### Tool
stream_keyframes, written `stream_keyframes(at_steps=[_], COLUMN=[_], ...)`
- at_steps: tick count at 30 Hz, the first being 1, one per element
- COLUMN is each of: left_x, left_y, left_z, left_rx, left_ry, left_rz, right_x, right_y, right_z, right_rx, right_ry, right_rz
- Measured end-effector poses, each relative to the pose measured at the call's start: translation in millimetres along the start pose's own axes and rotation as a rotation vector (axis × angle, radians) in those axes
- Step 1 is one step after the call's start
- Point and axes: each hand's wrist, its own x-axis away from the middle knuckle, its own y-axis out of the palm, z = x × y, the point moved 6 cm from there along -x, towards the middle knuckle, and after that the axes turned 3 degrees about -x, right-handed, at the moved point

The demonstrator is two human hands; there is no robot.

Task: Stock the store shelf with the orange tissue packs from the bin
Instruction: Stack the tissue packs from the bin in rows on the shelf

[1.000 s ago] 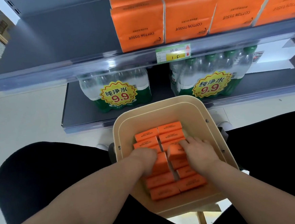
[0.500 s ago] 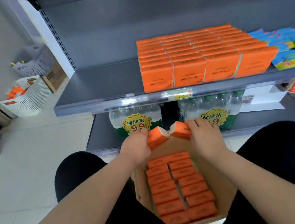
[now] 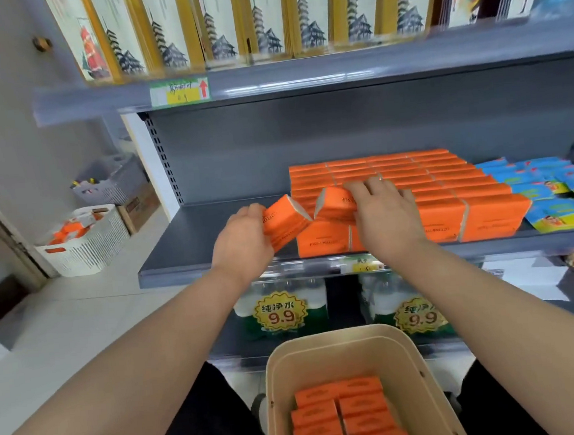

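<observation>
Your left hand [image 3: 243, 241] grips left pack [image 3: 284, 226], fingers curled round its near end; pack tilted above bare shelf [image 3: 195, 245], white end flap facing right. Right pack [image 3: 334, 203] just beside it, end flaps almost meeting; your right hand [image 3: 386, 214] clamped over its top. Both bright orange, glossy wrap, dark print. Stocked orange block [image 3: 449, 201] directly behind, extending right. Bin [image 3: 428, 371] below, remaining packs [image 3: 346, 415] in two columns
</observation>
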Motion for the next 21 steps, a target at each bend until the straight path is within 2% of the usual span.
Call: stream_keyframes(at_steps=[4,8,15,21], left_x=[-34.0,-74.0,-155.9,-221.8], left_y=[-3.2,15.8,81.4,133.2], left_z=[-21.2,-47.3,-79.8,-91.8], left_rx=[-0.018,-0.076,-0.305,-0.542], left_ry=[-0.066,-0.12,-0.186,-0.154], left_rz=[0.008,-0.06,-0.275,-0.298], right_x=[-38.7,-87.0,-162.7,-198.1], right_y=[13.8,35.2,87.5,125.8], right_z=[-7.4,-3.4,14.5,28.5], right_rx=[0.022,0.059,0.1,0.078], right_ry=[-0.053,-0.059,-0.054,-0.164], right_rz=[-0.025,-0.061,-0.16,-0.176])
